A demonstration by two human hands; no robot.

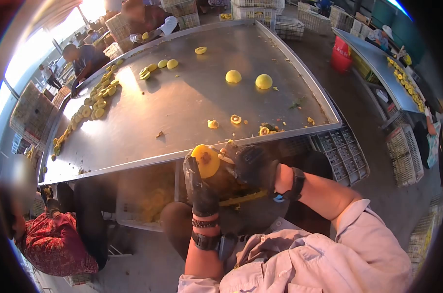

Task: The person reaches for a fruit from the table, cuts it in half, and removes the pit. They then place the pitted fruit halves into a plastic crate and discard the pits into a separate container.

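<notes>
My left hand (200, 189), in a dark, smeared glove, is closed around a halved yellow fruit (206, 161). The cut face is turned toward me, with a brownish hollow at its centre. My right hand (252, 163), also in a dark glove, is closed just right of the fruit. A thin, light-coloured tool (225, 155) sticks out from its fingers toward the cut face; its exact kind is not clear. Beyond my hands, scraps of fruit (266, 130) lie by the near rim of the metal table (182, 102).
Two domed yellow fruit pieces (264, 81) sit farther back, and a long row of fruit halves (92, 105) runs along the left. A white crate (139, 222) stands under the table edge. A person in red (60, 239) sits at my left; others work across the table.
</notes>
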